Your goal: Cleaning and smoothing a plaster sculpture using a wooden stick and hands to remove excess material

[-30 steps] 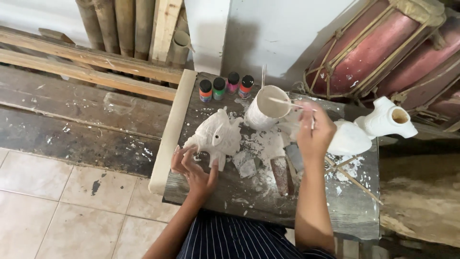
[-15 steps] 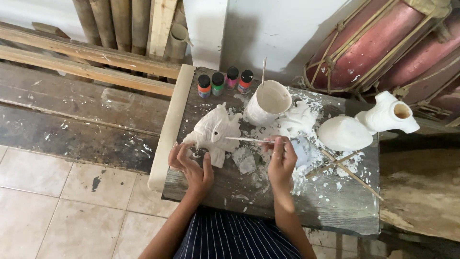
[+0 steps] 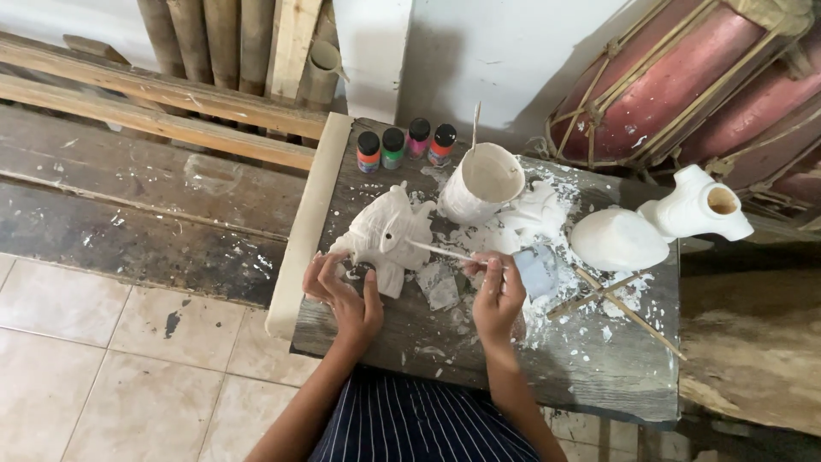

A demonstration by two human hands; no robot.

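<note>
- Head view: we're mid-coat on the white animal figure point(image 3: 386, 235), which sits at the left end of the wooden table point(image 3: 547, 376), just right of the pale plank point(image 3: 306, 222).
- Left hand point(image 3: 346, 295) is cupped around the figure's lower near edge, steadying it; fingers wrapped on it, not loose.
- Right hand point(image 3: 499, 295) pinches a thin brush point(image 3: 440, 251); its tip lies on the figure's right flank.
- Our read of the step: white coat going on, brush at the surface. A next stroke calls for a light drag along the flank while the left hand keeps the piece from sliding.
- White cup point(image 3: 481, 184) stands just behind the brush, a stick poking out of it; looks like the paint source, though we can't see the contents clearly.
- Four small paint bottles point(image 3: 405, 145) with black caps line the table's back edge, apart from both hands.
- Right side: a rounded white cast point(image 3: 617, 239) and a white spouted piece point(image 3: 697, 205) touching or nearly so, two crossed sticks point(image 3: 620, 299) in front of them.
- White splatter and flakes point(image 3: 445, 287) litter the table between the hands; a grey-blue scrap point(image 3: 539, 269) sits just beside the right hand.
- In the way: the cup is close to the brush path, so a wide backswing could clip it. Flakes under the figure could make it rock.
</note>
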